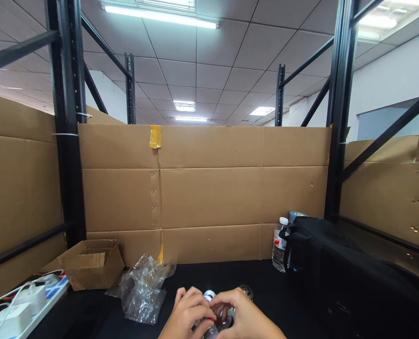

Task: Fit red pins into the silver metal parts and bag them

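Observation:
Low in the head view, my left hand [190,314] and my right hand [246,314] meet over the black table surface. Both have curled fingers around small shiny, partly clear and dark round pieces [225,320], whose kind I cannot make out. A small red bit [213,319] shows at my left fingertips. Just beyond the hands is a small round silvery-white piece [209,295]. Behind my right hand, a dark ring-shaped piece [246,291] is partly hidden. The fingers cover most of what they hold.
A crumpled clear plastic bag [144,289] and an open cardboard box [92,263] lie to the left. A power strip [52,301] with plugs sits nearer. At right are a water bottle [279,247] and a large black bag [343,278]. Cardboard walls [209,197] and rack posts [70,155] enclose the table.

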`<action>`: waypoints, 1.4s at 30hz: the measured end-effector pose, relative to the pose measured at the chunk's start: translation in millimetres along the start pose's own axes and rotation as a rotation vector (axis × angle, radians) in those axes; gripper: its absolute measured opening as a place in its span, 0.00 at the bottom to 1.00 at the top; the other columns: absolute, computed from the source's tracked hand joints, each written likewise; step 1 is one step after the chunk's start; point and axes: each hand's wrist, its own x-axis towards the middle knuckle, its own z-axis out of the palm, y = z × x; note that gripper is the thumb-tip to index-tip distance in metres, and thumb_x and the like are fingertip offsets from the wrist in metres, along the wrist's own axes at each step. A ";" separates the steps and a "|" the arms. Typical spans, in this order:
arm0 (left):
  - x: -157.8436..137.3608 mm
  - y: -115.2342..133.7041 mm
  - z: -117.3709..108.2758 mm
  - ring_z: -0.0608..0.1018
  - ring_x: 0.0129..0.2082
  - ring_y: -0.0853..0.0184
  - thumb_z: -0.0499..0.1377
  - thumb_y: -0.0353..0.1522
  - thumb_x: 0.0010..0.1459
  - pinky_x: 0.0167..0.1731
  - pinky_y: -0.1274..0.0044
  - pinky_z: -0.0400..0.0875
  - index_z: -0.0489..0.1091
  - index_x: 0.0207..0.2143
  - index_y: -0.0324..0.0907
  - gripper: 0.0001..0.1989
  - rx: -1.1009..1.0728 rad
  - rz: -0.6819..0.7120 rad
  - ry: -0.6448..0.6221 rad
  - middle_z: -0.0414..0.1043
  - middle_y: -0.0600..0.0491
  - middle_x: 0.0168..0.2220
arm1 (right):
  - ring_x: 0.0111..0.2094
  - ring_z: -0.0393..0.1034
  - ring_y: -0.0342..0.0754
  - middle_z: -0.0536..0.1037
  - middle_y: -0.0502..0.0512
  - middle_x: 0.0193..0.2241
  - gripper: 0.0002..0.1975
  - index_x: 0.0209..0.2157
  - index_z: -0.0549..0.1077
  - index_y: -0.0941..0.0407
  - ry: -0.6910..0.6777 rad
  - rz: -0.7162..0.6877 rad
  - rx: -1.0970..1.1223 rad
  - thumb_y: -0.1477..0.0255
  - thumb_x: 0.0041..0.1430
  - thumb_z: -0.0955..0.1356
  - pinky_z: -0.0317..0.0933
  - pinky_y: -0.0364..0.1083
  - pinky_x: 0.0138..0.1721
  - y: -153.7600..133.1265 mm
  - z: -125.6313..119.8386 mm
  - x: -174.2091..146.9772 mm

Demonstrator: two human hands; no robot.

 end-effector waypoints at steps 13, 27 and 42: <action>-2.9 9.0 4.8 0.79 0.39 0.62 0.61 0.33 0.60 0.42 0.75 0.71 0.73 0.39 0.44 0.05 -0.352 -0.442 0.249 0.79 0.51 0.37 | 0.47 0.72 0.55 0.78 0.58 0.45 0.25 0.46 0.75 0.54 0.247 -0.033 0.314 0.66 0.45 0.79 0.65 0.46 0.38 -11.3 0.0 9.4; -4.2 3.3 -2.5 0.79 0.38 0.64 0.59 0.26 0.57 0.41 0.77 0.68 0.75 0.36 0.44 0.07 -0.237 -0.473 0.114 0.80 0.53 0.35 | 0.42 0.73 0.51 0.77 0.56 0.42 0.26 0.46 0.74 0.55 0.226 0.008 0.197 0.70 0.42 0.79 0.65 0.45 0.37 -7.5 -1.2 10.5; -15.8 0.9 -20.7 0.76 0.47 0.62 0.63 0.30 0.59 0.46 0.75 0.60 0.76 0.45 0.52 0.12 -0.053 -0.412 -0.286 0.77 0.56 0.47 | 0.41 0.72 0.53 0.77 0.55 0.38 0.15 0.36 0.79 0.56 0.261 0.316 -0.591 0.74 0.42 0.74 0.61 0.47 0.43 64.3 -69.4 -8.9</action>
